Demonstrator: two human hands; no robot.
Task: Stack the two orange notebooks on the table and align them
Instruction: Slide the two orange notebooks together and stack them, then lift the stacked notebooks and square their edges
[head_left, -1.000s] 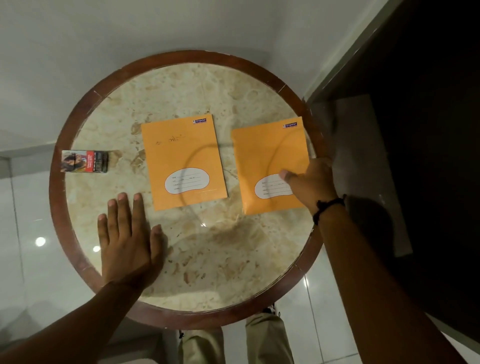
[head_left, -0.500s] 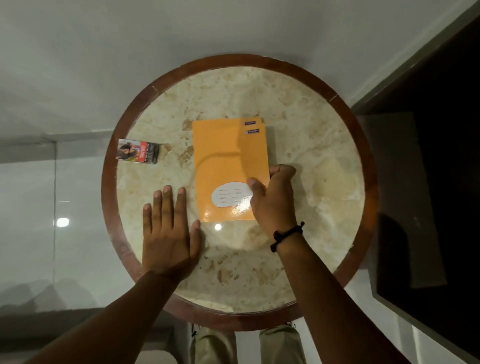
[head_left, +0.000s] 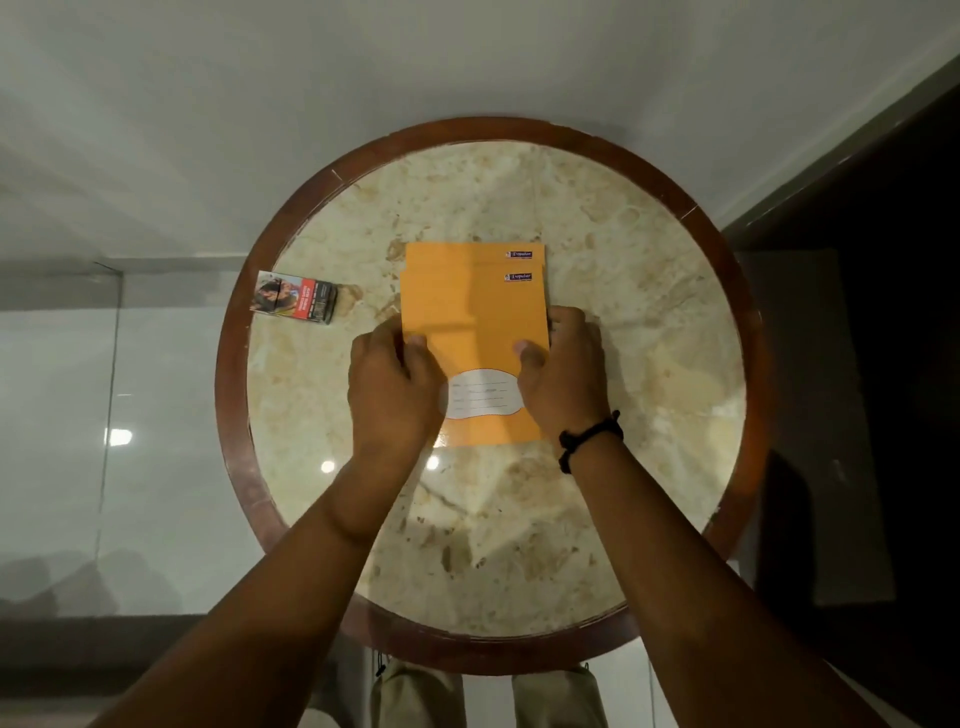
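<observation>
Marble-topped round bench (head_left: 597, 519), wood rim, dim light. Two notebooks lie stacked at its centre: top notebook (head_left: 475, 317) sits nearer me, leaving a strip of the bottom notebook (head_left: 457, 253) exposed at the far edge. My left hand (head_left: 392, 395) pinches the left edge, my right hand (head_left: 563, 371) the right; each grip is narrow, thumb on the cover, fingers at the side. Recommended: hold the lower book still, slide the upper one away until the logos and far edges coincide, then square the sides. A small pack (head_left: 294, 299) lies well apart, left.
</observation>
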